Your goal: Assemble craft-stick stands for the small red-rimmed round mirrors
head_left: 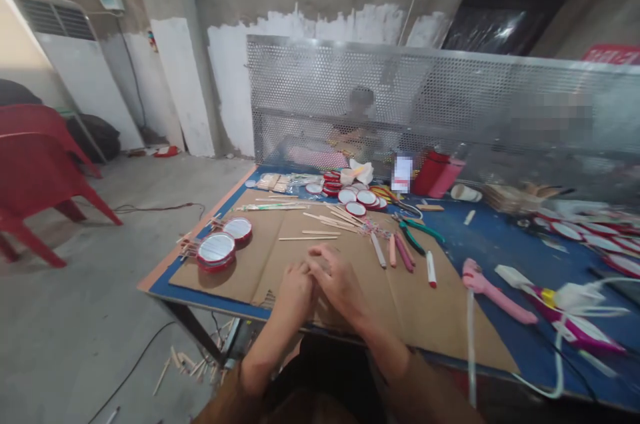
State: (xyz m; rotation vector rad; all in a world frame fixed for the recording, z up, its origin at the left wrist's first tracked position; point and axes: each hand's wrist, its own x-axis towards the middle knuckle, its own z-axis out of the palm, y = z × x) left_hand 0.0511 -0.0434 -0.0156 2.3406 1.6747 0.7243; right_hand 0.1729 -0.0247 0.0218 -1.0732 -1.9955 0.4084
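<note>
1. Two hands: left hand [297, 291], right hand [343, 281].
2. Two red-rimmed drums [216, 249] on the left.
3. Red-rimmed discs [367, 198] and loose sticks [309, 238]: loads, too jumbled to count tbh.
4. One red-tipped marker [431, 267].
5. One pair of green-handled pliers [413, 239].
6. One pink gun-shaped tool [503, 296].

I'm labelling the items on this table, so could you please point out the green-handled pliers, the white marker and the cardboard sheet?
Green-handled pliers [413, 239], head view: on the lower handle.
White marker [431, 268], head view: middle of its white barrel.
Cardboard sheet [425, 317], head view: a bare stretch of its surface.
</note>
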